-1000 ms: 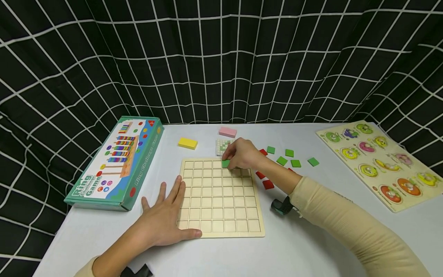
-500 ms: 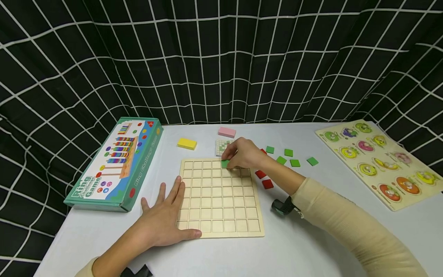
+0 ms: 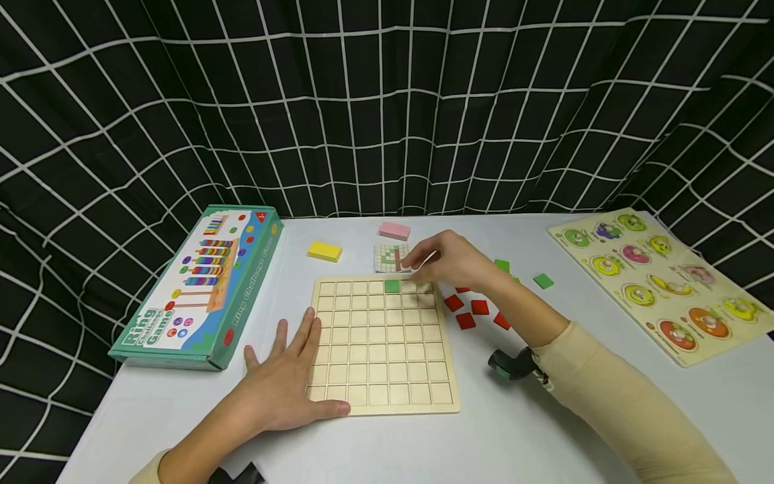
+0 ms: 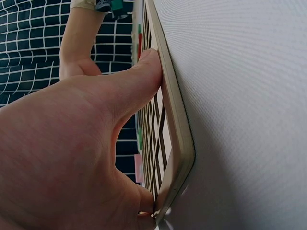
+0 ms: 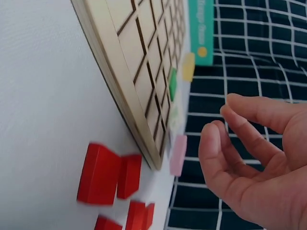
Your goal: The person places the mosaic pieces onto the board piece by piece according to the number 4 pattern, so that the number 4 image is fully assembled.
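My left hand rests with spread fingers on the left side of the wooden grid board, the thumb lying across its near edge. In the left wrist view, the thumb presses on the board's rim. A single green square tile lies in a cell of the far row. Just right of that tile, my right hand hovers over the far right corner with bent fingers. The right wrist view shows a gap between its thumb and fingers, with nothing held. A small pattern card lies behind the board, partly covered by that hand.
Several red tiles and green tiles lie right of the board, some hidden by the right arm. Behind are a yellow block and a pink block. A game box stands left, a fruit puzzle board right.
My right hand has let go of the green tile, which stays in the far row, and has lifted and moved right. The left hand keeps its place on the board.
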`<control>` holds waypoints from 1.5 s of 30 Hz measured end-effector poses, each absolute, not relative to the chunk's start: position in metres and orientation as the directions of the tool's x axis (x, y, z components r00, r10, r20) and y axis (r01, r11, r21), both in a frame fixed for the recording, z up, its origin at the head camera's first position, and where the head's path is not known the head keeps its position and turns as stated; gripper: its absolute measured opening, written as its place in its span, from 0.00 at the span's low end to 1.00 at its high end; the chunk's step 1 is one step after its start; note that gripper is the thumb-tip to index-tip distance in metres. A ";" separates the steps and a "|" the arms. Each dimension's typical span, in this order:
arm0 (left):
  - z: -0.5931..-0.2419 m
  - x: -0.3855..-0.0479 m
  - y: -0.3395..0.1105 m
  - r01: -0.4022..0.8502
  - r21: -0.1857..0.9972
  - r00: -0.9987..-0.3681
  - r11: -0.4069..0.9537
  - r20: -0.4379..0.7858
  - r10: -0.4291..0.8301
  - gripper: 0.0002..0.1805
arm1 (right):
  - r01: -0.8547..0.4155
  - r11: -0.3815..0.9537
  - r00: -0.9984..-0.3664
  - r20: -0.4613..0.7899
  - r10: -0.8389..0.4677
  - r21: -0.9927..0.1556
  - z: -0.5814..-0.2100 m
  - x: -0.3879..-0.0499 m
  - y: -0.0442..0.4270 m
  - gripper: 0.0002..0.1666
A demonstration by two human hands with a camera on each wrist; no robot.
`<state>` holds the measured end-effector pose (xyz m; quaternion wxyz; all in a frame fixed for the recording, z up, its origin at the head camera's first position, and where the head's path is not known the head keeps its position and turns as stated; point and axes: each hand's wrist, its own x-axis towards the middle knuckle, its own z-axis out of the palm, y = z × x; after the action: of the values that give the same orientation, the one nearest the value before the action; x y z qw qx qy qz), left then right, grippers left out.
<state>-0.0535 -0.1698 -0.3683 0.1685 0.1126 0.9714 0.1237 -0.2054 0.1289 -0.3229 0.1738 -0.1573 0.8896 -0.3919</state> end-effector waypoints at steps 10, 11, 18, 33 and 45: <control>-0.367 -0.054 -0.170 0.176 0.277 -0.916 0.945 -0.306 0.261 0.77 | -0.088 0.613 -0.926 -0.162 -0.340 -0.785 -0.317 -0.201 0.166 0.16; -0.367 -0.054 -0.170 0.177 0.277 -0.915 0.944 -0.306 0.261 0.77 | -0.081 0.610 -0.929 -0.161 -0.332 -0.788 -0.317 -0.201 0.170 0.16; -0.366 -0.054 -0.170 0.179 0.275 -0.915 0.945 -0.305 0.263 0.78 | -0.065 0.583 -0.942 -0.143 -0.303 -0.810 -0.312 -0.200 0.198 0.17; -0.365 -0.054 -0.170 0.175 0.277 -0.915 0.945 -0.309 0.260 0.78 | 0.002 0.605 -0.961 -0.168 -0.218 -0.796 -0.318 -0.206 0.243 0.22; -0.366 -0.053 -0.170 0.179 0.268 -0.914 0.947 -0.311 0.261 0.78 | 0.036 0.571 -0.960 -0.188 -0.208 -0.820 -0.339 -0.219 0.247 0.24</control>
<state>-0.0533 -0.1698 -0.3655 0.1737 0.1133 0.9712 0.1176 -0.2193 0.2474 -0.3394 0.1329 -0.0491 0.8763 -0.4605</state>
